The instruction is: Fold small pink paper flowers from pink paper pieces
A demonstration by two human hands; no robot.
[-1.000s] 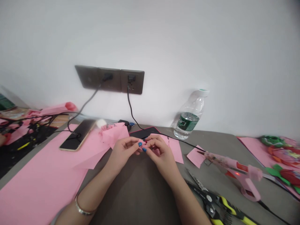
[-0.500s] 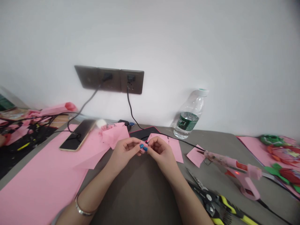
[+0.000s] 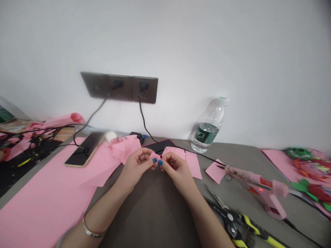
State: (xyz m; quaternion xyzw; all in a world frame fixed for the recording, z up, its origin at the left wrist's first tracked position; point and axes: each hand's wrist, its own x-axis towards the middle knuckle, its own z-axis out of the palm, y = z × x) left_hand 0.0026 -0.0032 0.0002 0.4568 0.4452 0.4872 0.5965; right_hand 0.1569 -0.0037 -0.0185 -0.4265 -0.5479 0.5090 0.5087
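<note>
A small piece of pink paper (image 3: 155,156) is pinched between my two hands, above the middle of the table. My left hand (image 3: 137,165) grips it between thumb and bent fingers. From the other side my right hand (image 3: 177,167) closes on it, the two thumbs almost touching. Most of the piece is hidden by the fingers. Behind my right hand lie larger pink paper pieces (image 3: 193,163). A loose pink square (image 3: 216,172) rests further right, under the tip of a pink glue gun (image 3: 258,186) with a lit red light.
Pink sheets (image 3: 51,199) cover the left of the grey table (image 3: 152,213), with a phone (image 3: 85,151) on them. Yellow-and-black pliers (image 3: 238,224) lie front right. A water bottle (image 3: 207,132) stands by the wall. Cables run from the socket panel (image 3: 120,88). Paper flowers (image 3: 315,193) lie far right.
My thumbs have drawn slightly apart, and more of the small paper piece shows between them. The view has shifted a little; everything else lies as before.
</note>
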